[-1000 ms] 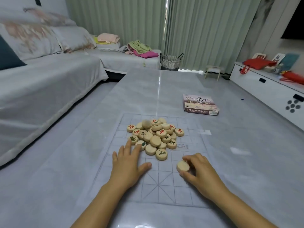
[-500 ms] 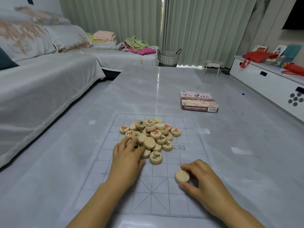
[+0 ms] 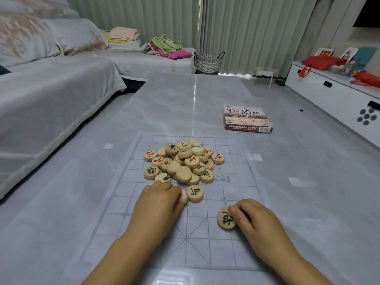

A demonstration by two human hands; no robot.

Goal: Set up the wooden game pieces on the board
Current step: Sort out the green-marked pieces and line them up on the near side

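A clear plastic board sheet [image 3: 207, 243] with a printed grid lies flat on the grey table. A pile of round wooden pieces [image 3: 185, 161] with red and green characters sits on its far half. One green-marked piece [image 3: 195, 193] lies alone just in front of the pile. My left hand [image 3: 158, 204] has its fingers curled over a plain-faced piece [image 3: 183, 197] at the pile's near edge. My right hand [image 3: 255, 219] pinches a green-marked piece [image 3: 225, 218], tilted on the board's near right part.
The game's box [image 3: 247, 119] lies on the table [image 3: 168, 103] beyond the board to the right. A covered sofa [image 3: 51, 95] runs along the left. A white cabinet [image 3: 337, 93] stands at the right, a wicker basket [image 3: 208, 62] past the table's far end.
My right hand has turned its piece over, so the green character now shows. My left hand has drawn a piece back out of the pile's near edge.
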